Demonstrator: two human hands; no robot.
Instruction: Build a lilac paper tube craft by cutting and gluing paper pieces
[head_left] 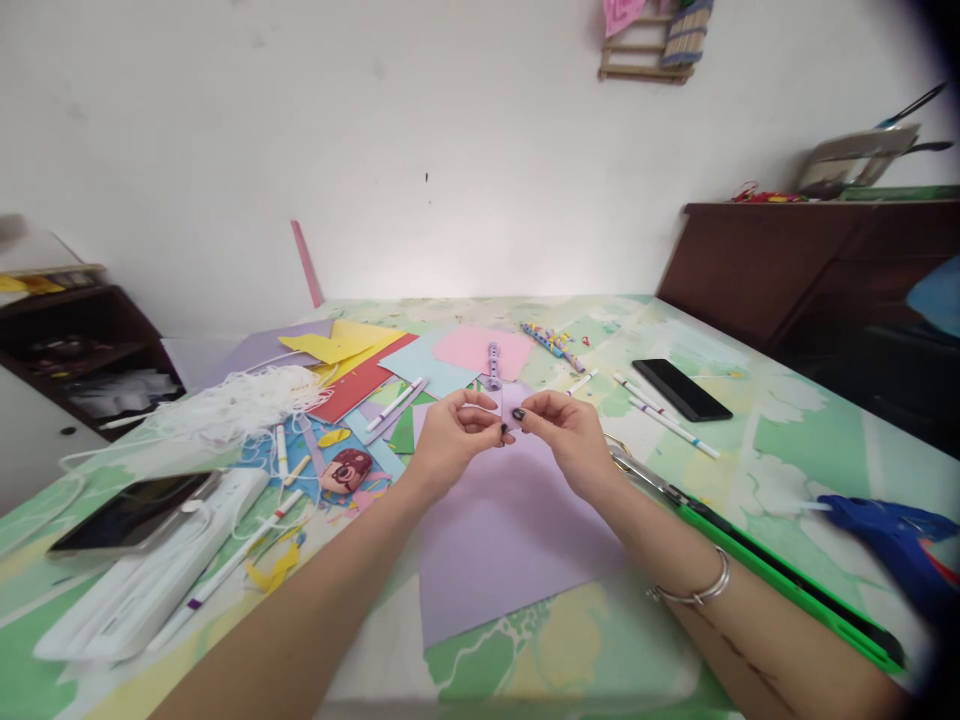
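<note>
Paper piece (511,402), small, pale lilac, held up at centre between both bare hands, above a large lilac paper sheet (510,550) on a green, white and yellow patterned tablecloth (787,455). At the left side of the piece: left hand (457,435), fingers curled, thumb and fingertips gripping the paper. At the right side: right hand (564,430), thumb and forefinger pinching the same piece. Just beyond the hands: narrow lilac dark-spotted strip (493,367), lying partly over a rounded pink paper sheet (465,347); contact with the held piece not discernible. Beside the right forearm: long green-and-black tool (787,575) with silver metal end. Farther right: black rectangular phone (681,389) and blue plastic glue gun (881,530). Left of the hands: tangled white cord (255,400), near a red flat paper sheet (360,380).
</note>
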